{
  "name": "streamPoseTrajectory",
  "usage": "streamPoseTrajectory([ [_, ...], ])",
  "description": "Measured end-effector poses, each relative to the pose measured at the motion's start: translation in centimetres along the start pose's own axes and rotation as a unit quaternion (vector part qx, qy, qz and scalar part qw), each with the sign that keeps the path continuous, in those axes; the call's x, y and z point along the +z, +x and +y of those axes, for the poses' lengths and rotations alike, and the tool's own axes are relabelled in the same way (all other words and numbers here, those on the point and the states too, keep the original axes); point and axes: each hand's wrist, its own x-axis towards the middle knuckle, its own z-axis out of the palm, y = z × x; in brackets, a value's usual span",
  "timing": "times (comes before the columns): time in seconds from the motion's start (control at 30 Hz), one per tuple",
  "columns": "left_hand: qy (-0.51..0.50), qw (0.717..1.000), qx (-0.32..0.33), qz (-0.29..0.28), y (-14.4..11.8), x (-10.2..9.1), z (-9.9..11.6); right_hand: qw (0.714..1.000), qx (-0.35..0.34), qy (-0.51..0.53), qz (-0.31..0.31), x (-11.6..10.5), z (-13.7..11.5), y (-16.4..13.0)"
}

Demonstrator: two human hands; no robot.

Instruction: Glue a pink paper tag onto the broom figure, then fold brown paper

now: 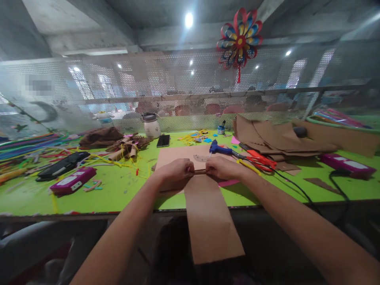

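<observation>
A long brown cardboard strip (211,215) hangs from the green table (124,190) over its front edge toward me. My left hand (175,170) and my right hand (223,167) pinch its far end side by side, fingers curled onto the fold. Beneath them lies a flat cardboard sheet (178,154) with a clear protractor (202,158) on it. A blue glue gun (219,149) lies just beyond my right hand.
Red scissors (261,159) and a black cable (297,190) lie to the right, near stacked cardboard pieces (276,136) and a magenta box (347,165). On the left are another magenta box (73,180), a black case (61,165), pipe cleaners (26,144) and paper rolls (126,149). A phone (163,140) and jar (151,126) stand by the mesh screen.
</observation>
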Motion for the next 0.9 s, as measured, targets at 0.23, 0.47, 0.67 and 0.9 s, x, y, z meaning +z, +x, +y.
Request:
streamPoseTrajectory([
  [0.23,0.035,0.999,0.006,0.026,-0.3,-0.2,1.6,0.999,-0.009,-0.015,0.032,1.0,-0.9,0.5],
  [0.47,0.056,0.997,0.033,0.029,-0.8,-0.4,1.8,0.997,-0.055,-0.001,0.045,1.1,-0.6,0.6],
  [0.67,0.047,0.998,0.022,0.026,0.0,0.3,0.5,0.996,-0.059,0.045,0.048,1.6,-0.2,0.9],
  [0.9,0.046,0.998,0.035,0.04,0.0,0.7,0.3,0.997,-0.051,0.036,0.047,1.6,-0.5,1.0],
])
